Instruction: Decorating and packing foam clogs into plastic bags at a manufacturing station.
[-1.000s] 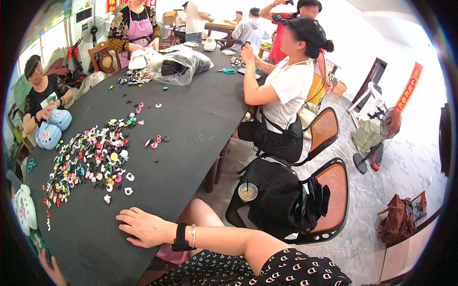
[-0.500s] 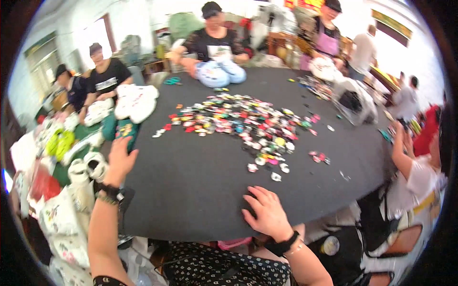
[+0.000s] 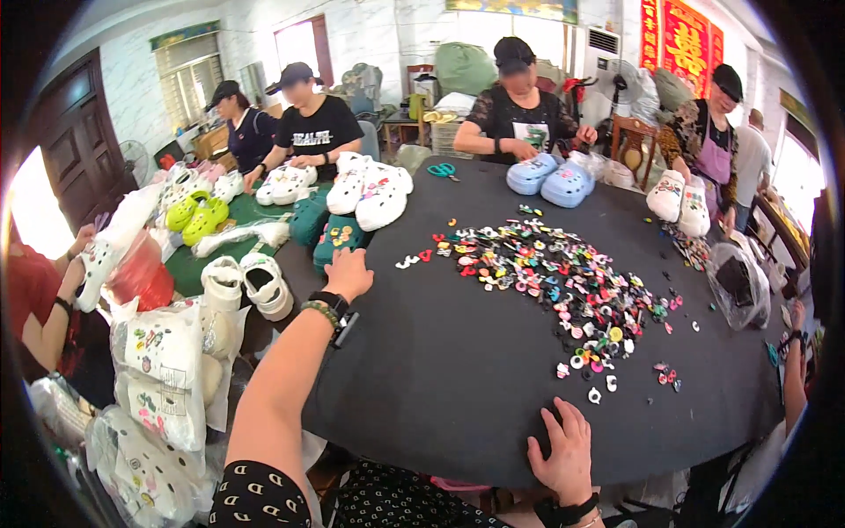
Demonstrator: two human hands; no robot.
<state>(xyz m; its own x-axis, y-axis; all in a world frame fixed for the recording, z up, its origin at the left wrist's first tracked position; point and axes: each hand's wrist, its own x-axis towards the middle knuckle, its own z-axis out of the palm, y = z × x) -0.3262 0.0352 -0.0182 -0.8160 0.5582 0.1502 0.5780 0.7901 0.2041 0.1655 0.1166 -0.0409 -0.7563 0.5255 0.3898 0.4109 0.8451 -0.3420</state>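
Note:
My left hand [image 3: 349,275] reaches forward over the dark table, its fingertips at the near end of a dark green clog [image 3: 341,236] with small charms on it. Its thumb is apart from the fingers; whether they grip the clog is hard to see, but they look stretched out. Beside that clog stands another dark green clog [image 3: 308,220], and a pair of white clogs [image 3: 380,198] with charms rests just behind. My right hand [image 3: 566,453] lies spread on the table's near edge, holding nothing. Beyond it spreads a large heap of colourful shoe charms [image 3: 554,282].
White clogs [image 3: 266,286] and bagged clogs [image 3: 158,352] crowd the left side. Teal scissors [image 3: 443,171] and light blue clogs [image 3: 547,180] lie at the far edge, before a co-worker [image 3: 519,114]. A clear plastic bag [image 3: 739,286] sits at right. Other people work around the table [image 3: 422,370].
The view has swung left, so the table and charms appear farther right. My left hand stays by the green clog, and my right hand stays on the near table edge, fingers spread.

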